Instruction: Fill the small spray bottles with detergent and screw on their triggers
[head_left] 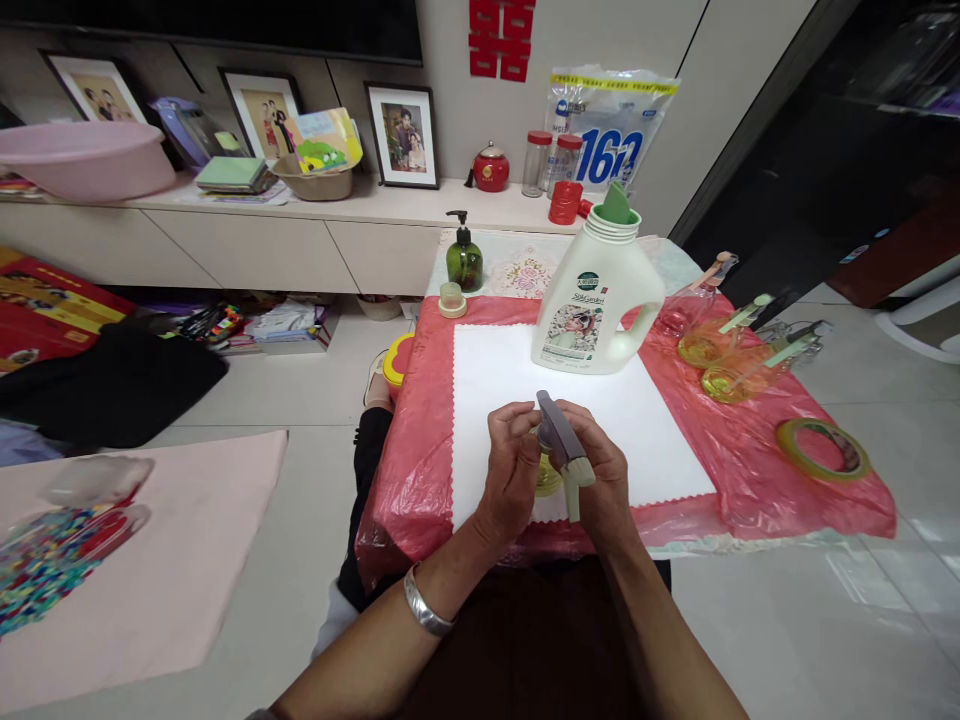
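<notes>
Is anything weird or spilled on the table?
I can't see any spill. One odd thing: the big white bottle stands uncapped, its green spout showing, while a pale cap sits apart, by the dark green pump bottle. The red plastic sheet is wrinkled, too.

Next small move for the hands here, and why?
Probably a gentle twist of the spray head to check it is seated: the left hand and right hand are closed around it, yellowish liquid shows just below, and the grip hides whether it is fully threaded on.
</notes>
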